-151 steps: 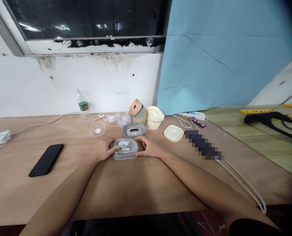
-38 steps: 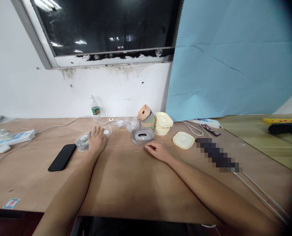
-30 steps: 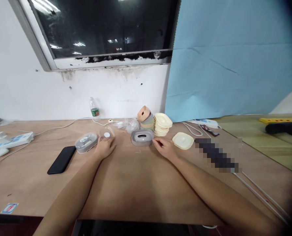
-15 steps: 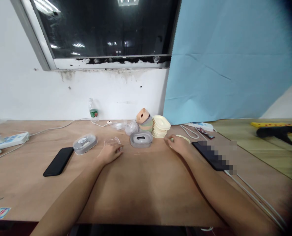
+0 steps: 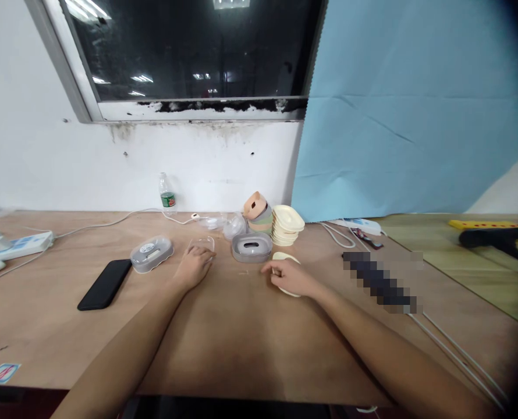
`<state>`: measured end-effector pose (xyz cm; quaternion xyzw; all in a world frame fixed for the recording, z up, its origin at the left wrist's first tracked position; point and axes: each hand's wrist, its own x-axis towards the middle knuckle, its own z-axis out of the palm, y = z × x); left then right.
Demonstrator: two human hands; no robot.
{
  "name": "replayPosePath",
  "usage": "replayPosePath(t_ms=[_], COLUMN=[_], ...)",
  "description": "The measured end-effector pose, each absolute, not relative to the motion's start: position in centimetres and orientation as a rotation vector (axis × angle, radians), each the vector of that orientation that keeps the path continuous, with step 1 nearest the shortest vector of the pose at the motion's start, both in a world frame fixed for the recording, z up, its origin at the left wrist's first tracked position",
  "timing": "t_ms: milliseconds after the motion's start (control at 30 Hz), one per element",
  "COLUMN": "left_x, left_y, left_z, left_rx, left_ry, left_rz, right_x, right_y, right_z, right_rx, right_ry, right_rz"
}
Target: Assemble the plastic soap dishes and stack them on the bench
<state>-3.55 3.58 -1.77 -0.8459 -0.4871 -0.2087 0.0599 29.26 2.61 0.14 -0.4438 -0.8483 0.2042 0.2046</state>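
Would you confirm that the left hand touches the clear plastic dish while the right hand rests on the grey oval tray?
Not quite: in the head view, the right hand rests on the cream plastic lid, not the grey oval tray. The left hand does touch the clear plastic dish.

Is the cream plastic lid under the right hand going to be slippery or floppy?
The cream plastic lid under the right hand probably feels light and stiff: it looks thin yet keeps its rounded-square shape. Its smooth, glossy surface may be slippery, so it could slide if pushed.
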Motion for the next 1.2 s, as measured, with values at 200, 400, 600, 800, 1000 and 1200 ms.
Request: replayPosePath(t_ms=[200, 400, 600, 800, 1000, 1200], left_x=[-3.5, -2.6, 0.2, 1.1, -0.3, -0.5], left_y=[3.4, 2.2, 0.6, 0.6, 1.1, 1.1], left_z=[-1.5, 0.1, 0.1, -0.7, 0.2, -0.2], left_rx=[-2.451, -2.658, -2.938, -3.004, -3.013, -2.779], left_ry=[-1.545, -1.367, -0.998, -0.977, -1.082, -1.316], left_rz=[-0.693, -0.764, -0.653, -0.588, -0.615, -0.868], right_x=[27.4, 27.9, 28.7, 28.8, 28.6, 28.1], right_y=[0.8, 3.1, 4.6, 5.4, 4.9, 3.2], right_z=[1.4, -1.1, -2.1, -2.9, -2.8, -1.9], right_rx=[-1.002, -1.123, -1.301, -1.328, -1.262, -1.139], right_ry=[-1.733, -1.874, -1.929, -1.956, -1.880, -1.911], right_rz=[1.136, 1.091, 0.413, 0.412, 0.348, 0.267])
